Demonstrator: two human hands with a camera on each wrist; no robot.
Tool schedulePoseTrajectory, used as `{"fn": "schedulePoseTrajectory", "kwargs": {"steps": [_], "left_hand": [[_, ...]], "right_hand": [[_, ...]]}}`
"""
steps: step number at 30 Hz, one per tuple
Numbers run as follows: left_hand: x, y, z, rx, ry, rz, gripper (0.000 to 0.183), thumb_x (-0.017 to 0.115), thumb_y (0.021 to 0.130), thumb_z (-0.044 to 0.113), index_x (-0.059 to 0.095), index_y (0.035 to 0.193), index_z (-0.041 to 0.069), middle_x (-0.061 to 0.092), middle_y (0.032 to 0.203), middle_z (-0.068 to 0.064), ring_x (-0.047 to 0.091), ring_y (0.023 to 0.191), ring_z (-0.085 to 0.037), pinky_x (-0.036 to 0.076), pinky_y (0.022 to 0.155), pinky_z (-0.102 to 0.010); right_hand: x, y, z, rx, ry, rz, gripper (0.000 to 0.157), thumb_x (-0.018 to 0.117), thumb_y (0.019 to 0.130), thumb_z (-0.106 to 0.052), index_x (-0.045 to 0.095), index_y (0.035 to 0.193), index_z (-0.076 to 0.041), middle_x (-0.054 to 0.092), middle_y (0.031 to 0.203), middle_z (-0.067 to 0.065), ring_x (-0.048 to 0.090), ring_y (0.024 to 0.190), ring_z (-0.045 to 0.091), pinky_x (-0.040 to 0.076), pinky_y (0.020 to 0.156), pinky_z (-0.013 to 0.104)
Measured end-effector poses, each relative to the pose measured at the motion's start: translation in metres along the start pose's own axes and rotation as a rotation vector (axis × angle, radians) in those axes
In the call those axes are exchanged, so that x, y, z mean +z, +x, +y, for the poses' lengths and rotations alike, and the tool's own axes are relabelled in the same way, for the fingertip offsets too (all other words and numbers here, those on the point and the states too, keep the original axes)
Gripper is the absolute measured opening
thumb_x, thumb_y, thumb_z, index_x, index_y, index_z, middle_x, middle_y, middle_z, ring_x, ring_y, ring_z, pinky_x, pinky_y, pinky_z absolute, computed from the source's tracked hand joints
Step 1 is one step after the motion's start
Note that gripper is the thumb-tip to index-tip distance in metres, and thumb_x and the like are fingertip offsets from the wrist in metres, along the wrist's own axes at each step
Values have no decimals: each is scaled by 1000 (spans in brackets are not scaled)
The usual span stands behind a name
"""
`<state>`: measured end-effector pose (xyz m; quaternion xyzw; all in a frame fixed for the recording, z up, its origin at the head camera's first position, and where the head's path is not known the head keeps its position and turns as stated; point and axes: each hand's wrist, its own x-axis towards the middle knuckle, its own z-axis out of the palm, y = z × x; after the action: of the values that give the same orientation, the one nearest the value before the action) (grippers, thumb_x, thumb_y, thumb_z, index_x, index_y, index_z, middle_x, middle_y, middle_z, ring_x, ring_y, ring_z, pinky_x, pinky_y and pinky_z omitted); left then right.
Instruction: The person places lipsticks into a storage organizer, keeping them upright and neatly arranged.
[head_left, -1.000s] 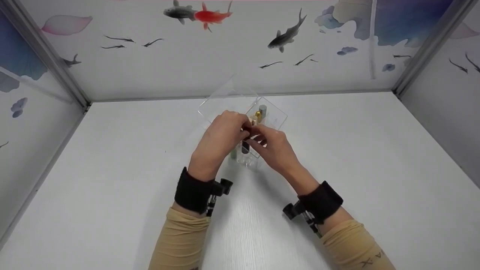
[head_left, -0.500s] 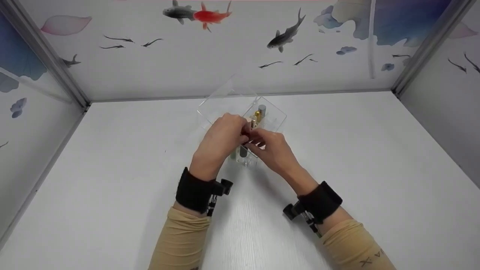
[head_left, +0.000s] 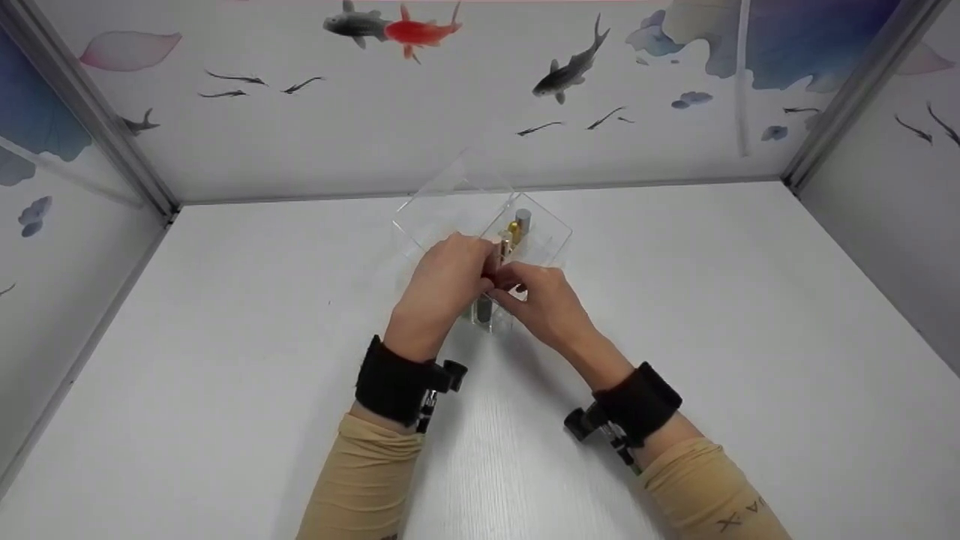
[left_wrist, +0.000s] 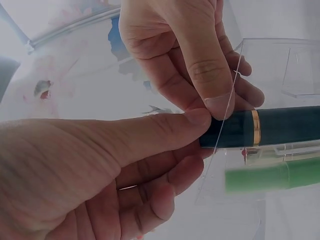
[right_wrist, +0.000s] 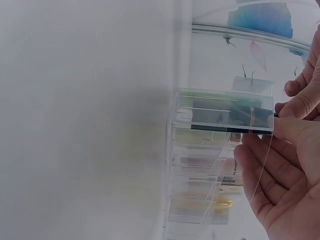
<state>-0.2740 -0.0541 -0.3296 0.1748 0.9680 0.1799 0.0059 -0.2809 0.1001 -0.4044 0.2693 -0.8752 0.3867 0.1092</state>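
Note:
In the left wrist view, a dark green lipstick tube (left_wrist: 285, 126) with a gold band sits in a slot of a clear organizer box (right_wrist: 175, 102). My left hand (head_left: 448, 276) pinches the tube's end with thumb and fingers. From the other side my right hand (head_left: 546, 301) pinches that same end, its thumb against the tube. Beside the dark tube lies a light green tube (left_wrist: 257, 178), in a neighbouring part of the box. Farther back in the row stand a gold-capped tube (head_left: 514, 231) and a grey-capped tube (head_left: 523, 219). My fingers hide several slots in the head view.
A raised clear lid (head_left: 459, 180) stands on the box's left, near the back wall (head_left: 450, 135). The box rests on a white table (head_left: 247, 360) enclosed by printed side panels. Black camera straps (head_left: 391, 382) circle both wrists.
Both hands have shifted slightly toward me and lower. The dark tube has moved down with them, deeper into the front slot. The box and lid look unmoved.

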Motion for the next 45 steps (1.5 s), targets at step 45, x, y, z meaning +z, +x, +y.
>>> {"fn": "schedulePoseTrajectory", "kwargs": {"steps": [45], "left_hand": [[5, -10, 9, -7, 62, 39, 20, 69, 90, 10, 72, 109, 5, 75, 107, -11, 71, 97, -26, 57, 82, -42]], "right_hand": [[-21, -4, -4, -74, -206, -73, 18, 71, 92, -11, 72, 108, -4, 76, 107, 11, 69, 103, 29, 53, 93, 46]]}}
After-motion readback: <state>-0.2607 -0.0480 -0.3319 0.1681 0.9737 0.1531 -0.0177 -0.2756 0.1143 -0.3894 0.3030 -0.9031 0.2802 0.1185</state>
